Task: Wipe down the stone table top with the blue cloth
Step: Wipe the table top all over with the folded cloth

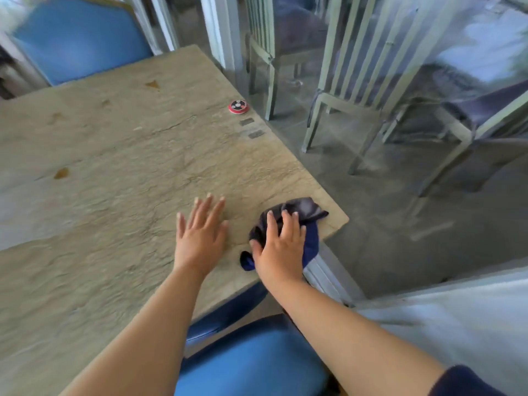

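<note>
The beige stone table top (pixel 114 155) fills the left and middle of the view. A crumpled dark blue cloth (pixel 303 210) lies at the table's near right corner, partly hanging over the edge. My right hand (pixel 281 248) presses flat on the cloth with fingers spread over it. My left hand (pixel 200 232) rests palm down on the bare stone just left of the cloth, fingers apart, holding nothing.
A round red call button (pixel 238 106) sits near the table's right edge, with two small grey tags (pixel 251 128) below it. A blue chair (pixel 77 41) stands at the far side, another blue seat (pixel 251 364) below me. Pale wooden chairs (pixel 343 90) stand behind glass at the right.
</note>
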`<state>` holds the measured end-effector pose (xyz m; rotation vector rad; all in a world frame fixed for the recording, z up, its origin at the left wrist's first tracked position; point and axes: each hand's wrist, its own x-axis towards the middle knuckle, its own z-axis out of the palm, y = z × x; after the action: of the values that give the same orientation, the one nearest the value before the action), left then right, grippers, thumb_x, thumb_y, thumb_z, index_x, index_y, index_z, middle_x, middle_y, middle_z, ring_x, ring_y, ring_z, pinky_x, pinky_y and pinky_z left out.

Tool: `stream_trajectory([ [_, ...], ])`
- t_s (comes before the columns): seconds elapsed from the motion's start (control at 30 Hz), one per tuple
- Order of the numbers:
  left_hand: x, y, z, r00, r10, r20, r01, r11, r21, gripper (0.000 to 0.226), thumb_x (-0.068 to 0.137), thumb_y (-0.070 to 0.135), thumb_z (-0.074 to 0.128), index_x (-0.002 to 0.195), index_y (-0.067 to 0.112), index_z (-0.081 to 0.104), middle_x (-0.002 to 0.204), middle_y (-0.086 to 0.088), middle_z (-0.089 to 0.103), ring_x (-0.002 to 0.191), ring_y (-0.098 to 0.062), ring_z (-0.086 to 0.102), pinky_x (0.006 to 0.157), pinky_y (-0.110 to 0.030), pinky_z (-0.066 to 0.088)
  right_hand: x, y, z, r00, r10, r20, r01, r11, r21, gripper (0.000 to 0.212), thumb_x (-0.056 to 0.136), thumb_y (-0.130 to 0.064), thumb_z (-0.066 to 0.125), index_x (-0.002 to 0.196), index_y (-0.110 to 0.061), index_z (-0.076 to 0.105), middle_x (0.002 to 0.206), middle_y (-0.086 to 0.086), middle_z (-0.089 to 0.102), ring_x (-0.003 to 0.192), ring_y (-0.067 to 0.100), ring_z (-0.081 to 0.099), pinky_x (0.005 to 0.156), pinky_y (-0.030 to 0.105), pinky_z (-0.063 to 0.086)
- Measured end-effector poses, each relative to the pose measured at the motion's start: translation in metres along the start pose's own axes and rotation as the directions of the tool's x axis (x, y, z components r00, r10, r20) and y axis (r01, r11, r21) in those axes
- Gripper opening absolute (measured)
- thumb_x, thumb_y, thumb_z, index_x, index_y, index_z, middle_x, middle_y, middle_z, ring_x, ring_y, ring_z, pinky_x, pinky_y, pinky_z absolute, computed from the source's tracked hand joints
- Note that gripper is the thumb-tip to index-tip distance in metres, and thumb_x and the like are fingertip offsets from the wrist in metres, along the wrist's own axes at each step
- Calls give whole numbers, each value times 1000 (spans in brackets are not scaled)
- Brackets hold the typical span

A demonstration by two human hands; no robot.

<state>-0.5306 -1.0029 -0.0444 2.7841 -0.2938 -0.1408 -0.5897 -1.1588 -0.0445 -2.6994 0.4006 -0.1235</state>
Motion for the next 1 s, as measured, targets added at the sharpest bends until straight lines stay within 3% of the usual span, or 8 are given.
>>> stream_trajectory([
  [0.1,-12,-38,-3,973,-229,-4,228,969,98,54,98,51,15,150,42,4,161,12,-4,146,-10,-16,118,-48,-13,9,-9,17,978,-51,205,89,979,-181,75,95,-57,32,153,-23,-3,160,9,-11,146,31,-16,116,52,-9],
  [0.2,-17,-45,-1,958,-285,-9,285,957,52,53,98,51,12,150,44,4,161,14,-6,146,-8,-17,118,-43,-14,29,-29,20,938,-164,306,228,956,-186,72,95,-60,22,151,-28,-10,159,3,-19,144,29,-25,116,54,-11],
  [0.4,-18,-50,-5,973,-226,-37,222,970,-97,65,87,54,-1,149,43,13,160,17,-1,145,-2,-15,118,-39,-14,38,-46,30,730,-605,317,603,789,118,59,88,-60,19,132,-33,47,156,-4,26,149,19,2,117,57,2],
  [0.53,-15,-60,-5,978,-209,-18,202,962,-183,71,83,62,1,149,41,18,159,19,1,144,0,-14,117,-36,-16,61,-53,47,904,-409,127,417,907,-49,48,87,-51,43,128,-27,45,156,8,23,148,30,4,117,57,3],
  [0.67,-17,-73,-22,960,-280,-10,237,832,-501,55,96,47,38,147,27,33,157,11,22,141,3,9,120,-30,3,87,-98,63,979,-123,163,141,985,-100,79,88,-45,38,153,-18,3,162,4,1,148,24,-9,118,52,-6],
  [0.77,-35,-110,-37,932,-323,-166,265,917,-297,51,96,34,48,145,25,37,155,6,27,142,-13,25,118,-34,20,87,-138,77,953,-197,231,230,966,-122,74,91,-41,33,153,-17,0,162,-1,-3,148,19,-10,119,48,-6],
  [0.93,-65,-208,-64,890,-412,-196,420,907,3,54,96,38,44,147,25,32,160,3,18,148,-16,11,120,-40,7,38,-202,103,696,-616,368,637,767,79,64,89,-37,33,151,-27,21,161,-9,9,148,12,-4,120,44,-5],
  [1.0,-75,-244,-74,858,-482,-179,498,866,55,60,96,48,40,149,26,26,161,3,11,148,-15,3,120,-41,2,37,-210,111,707,-633,315,653,755,52,64,85,-39,32,148,-33,27,160,-10,16,148,13,0,119,49,-4],
])
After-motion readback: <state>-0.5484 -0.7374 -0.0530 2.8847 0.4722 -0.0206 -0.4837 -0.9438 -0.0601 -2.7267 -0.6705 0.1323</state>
